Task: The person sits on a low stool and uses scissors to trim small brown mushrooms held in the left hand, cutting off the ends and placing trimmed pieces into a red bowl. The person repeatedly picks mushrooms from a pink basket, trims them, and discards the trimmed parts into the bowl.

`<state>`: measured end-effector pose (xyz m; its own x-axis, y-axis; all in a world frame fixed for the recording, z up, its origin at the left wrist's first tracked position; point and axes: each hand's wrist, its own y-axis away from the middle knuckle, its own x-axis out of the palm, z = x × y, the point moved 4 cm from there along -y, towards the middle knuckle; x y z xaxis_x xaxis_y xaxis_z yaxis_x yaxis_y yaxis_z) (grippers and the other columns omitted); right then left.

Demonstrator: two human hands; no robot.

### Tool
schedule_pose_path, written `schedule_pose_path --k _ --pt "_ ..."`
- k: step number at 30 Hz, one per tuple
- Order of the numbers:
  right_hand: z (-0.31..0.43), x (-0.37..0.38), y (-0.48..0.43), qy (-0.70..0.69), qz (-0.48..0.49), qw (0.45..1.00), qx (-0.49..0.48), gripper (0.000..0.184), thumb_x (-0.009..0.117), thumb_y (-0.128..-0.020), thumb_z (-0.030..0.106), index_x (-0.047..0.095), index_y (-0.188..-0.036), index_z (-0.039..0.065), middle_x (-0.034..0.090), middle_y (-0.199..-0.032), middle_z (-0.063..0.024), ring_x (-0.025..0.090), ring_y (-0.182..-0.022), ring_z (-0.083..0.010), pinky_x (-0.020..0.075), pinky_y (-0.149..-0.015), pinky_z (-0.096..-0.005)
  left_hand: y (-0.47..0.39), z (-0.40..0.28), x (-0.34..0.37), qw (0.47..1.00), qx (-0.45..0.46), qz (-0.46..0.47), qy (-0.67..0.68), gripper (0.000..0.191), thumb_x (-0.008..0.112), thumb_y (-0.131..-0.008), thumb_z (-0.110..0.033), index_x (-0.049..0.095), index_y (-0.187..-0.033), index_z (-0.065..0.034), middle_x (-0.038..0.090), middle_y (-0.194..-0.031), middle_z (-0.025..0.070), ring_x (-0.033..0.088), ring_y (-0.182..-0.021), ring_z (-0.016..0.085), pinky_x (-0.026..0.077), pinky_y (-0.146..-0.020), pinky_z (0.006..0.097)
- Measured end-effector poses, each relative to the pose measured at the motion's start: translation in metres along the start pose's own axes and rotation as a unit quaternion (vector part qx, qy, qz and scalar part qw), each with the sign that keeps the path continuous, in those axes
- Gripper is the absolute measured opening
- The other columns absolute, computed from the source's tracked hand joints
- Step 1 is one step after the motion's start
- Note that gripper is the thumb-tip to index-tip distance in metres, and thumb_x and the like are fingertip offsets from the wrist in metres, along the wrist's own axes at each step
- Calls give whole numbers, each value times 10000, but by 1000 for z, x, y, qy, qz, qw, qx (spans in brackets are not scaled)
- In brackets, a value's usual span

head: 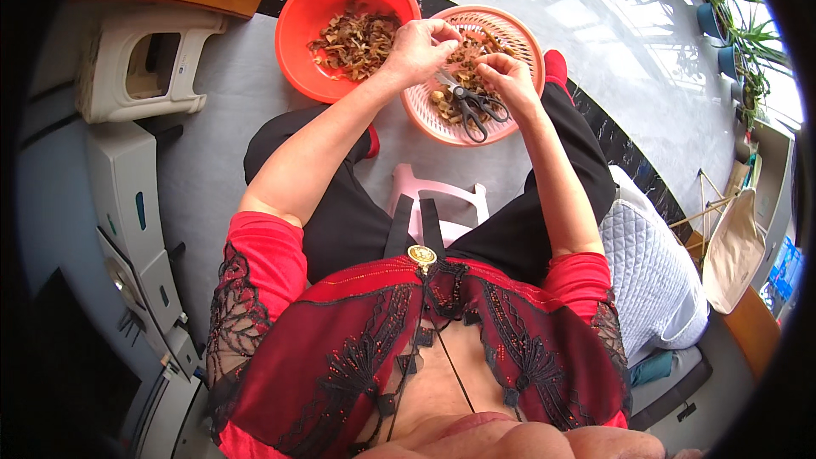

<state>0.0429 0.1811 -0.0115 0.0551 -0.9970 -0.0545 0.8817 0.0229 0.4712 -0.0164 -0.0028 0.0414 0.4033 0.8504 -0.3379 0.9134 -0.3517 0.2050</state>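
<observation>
A pink slotted plastic basket (417,105) holds brown dried pieces, with black-handled scissors (470,102) lying on them. Over its left edge is my left hand (424,48), thumb and forefinger brought near each other; whether a small piece is between them I cannot tell. My right hand (510,76) hovers over the basket's right part, fingers bent and fingertips close together, just above the scissor handles. What its fingertips hold is too small to make out. Left of the basket stands a red plastic basin (296,32) with a heap of shredded brown dried pieces (357,41).
A pink plastic stool (414,188) shows between my legs. At the left are a white plastic stool (185,64) and light drawer units (127,172). A quilted light cover (650,268) lies at the right, near a folding-legged beige item (733,255). Potted plants (727,44) line the window.
</observation>
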Motion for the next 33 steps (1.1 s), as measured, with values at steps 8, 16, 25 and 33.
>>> schedule_pose_path --k 8,16,25,33 --pt "18 -9 37 464 -16 860 -212 204 656 -830 203 625 -769 11 603 -657 -138 626 -641 -269 488 -613 -409 -2 9 19 990 7 71 -118 229 677 -793 -249 696 -834 -24 671 -738 134 665 -708 210 516 -671 352" --pt "-38 17 49 680 3 711 -178 362 749 -636 201 565 -907 48 578 -917 -127 567 -909 -275 444 -772 -399 0 40 45 950 25 155 -270 144 682 -739 -96 660 -835 9 665 -814 167 659 -791 279 511 -730 375" --pt "-57 24 44 700 -18 696 -161 109 556 -788 141 566 -877 78 616 -812 -95 591 -804 -246 387 -734 -394 -2 61 57 934 39 188 -302 170 684 -740 -122 660 -855 0 674 -822 172 660 -814 305 504 -747 399" --pt "-35 18 42 641 26 766 -32 411 680 -698 207 495 -1006 8 641 -925 -173 625 -910 -314 418 -819 -469 5 69 56 921 21 205 -329 150 674 -744 -121 685 -859 -26 679 -825 167 660 -836 306 500 -767 406"
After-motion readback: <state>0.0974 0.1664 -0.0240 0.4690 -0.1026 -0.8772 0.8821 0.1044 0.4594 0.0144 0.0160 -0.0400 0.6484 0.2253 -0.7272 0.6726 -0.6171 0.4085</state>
